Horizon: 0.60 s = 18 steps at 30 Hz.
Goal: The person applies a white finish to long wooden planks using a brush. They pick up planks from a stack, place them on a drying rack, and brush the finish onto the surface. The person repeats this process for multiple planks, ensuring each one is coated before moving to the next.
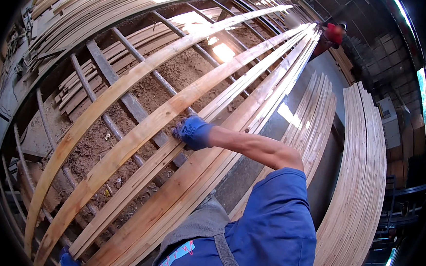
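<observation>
My right hand [193, 133], in a blue knit glove, is closed around a narrow stack of long pale wooden strips [136, 184] near the middle of its length. At the bottom left edge my left hand [70, 262], also blue-gloved, is at the near end of the same strips; most of its fingers are cut off or hidden. Two separate boards, a middle one [119, 151] and an outer one [85, 113], lie to the left across the metal bars. A wider board [170, 191] and more strips run along the right side of the held stack.
Metal rollers [111, 124] form a rack over sawdust [177, 77]. Several boards [57, 40] are stacked beyond it. Right of me stand lumber stacks, a near one [309, 114] and a tall one [356, 190]. A person in red [332, 35] is at the boards' far end.
</observation>
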Tool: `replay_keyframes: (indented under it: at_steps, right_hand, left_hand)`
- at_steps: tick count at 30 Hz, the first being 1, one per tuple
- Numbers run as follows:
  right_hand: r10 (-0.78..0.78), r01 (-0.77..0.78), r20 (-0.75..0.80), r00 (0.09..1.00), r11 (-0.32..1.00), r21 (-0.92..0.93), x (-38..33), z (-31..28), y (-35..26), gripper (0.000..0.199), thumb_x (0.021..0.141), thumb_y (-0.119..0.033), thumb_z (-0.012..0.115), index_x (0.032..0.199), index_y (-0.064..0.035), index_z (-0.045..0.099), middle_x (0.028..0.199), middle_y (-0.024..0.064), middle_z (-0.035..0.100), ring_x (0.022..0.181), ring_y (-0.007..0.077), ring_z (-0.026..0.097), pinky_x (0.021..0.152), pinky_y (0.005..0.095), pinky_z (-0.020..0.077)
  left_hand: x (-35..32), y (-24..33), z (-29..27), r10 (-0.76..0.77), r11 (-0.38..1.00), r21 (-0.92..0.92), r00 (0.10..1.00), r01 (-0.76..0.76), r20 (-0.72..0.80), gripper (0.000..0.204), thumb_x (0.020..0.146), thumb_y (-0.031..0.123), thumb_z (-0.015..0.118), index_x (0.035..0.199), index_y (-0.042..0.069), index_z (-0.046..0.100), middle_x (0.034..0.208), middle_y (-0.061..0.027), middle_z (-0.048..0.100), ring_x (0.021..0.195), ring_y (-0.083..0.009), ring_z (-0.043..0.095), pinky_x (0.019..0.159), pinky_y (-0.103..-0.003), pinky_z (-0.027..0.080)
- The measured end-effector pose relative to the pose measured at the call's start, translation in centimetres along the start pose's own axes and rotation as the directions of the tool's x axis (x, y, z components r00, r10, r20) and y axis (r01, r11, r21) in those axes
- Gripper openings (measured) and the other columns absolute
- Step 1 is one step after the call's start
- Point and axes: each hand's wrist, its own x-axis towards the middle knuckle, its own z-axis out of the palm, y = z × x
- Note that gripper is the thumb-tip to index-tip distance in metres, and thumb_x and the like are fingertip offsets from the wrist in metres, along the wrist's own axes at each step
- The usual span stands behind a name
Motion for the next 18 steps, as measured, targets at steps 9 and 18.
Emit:
replay_keyframes:
  at_steps: [9, 18]
  right_hand:
    - [-0.018, 0.024, -0.219, 0.976, 0.999, 0.027, -0.1, 2.0, 0.5, 0.033, 0.066, -0.028, 0.075, 0.092, -0.0100, 0.065, 0.089, 0.0105, 0.068, 0.085, 0.0305, 0.067, 0.069, 0.0450, 0.0520]
    - [-0.308, 0.345, -0.163, 0.937, 0.885, 0.312, -3.9, 2.3, -6.4, 0.024, 0.074, -0.028, 0.062, 0.090, -0.0106, 0.067, 0.092, 0.0122, 0.069, 0.085, 0.0312, 0.067, 0.067, 0.0441, 0.0539]
  left_hand:
    - [4.6, 30.0, -14.9, 0.379, 0.832, -0.224, 0.814, -0.508, -0.440, 0.092, 0.056, 0.035, 0.087, 0.133, 0.002, 0.049, 0.114, -0.0204, 0.062, 0.106, -0.0391, 0.058, 0.092, -0.046, 0.046]
    - [6.1, 32.0, -15.4, 0.346, 0.823, -0.372, 0.899, -0.429, -0.270, 0.074, 0.060, 0.027, 0.087, 0.122, 0.003, 0.055, 0.107, -0.0217, 0.064, 0.098, -0.0401, 0.061, 0.085, -0.045, 0.050]
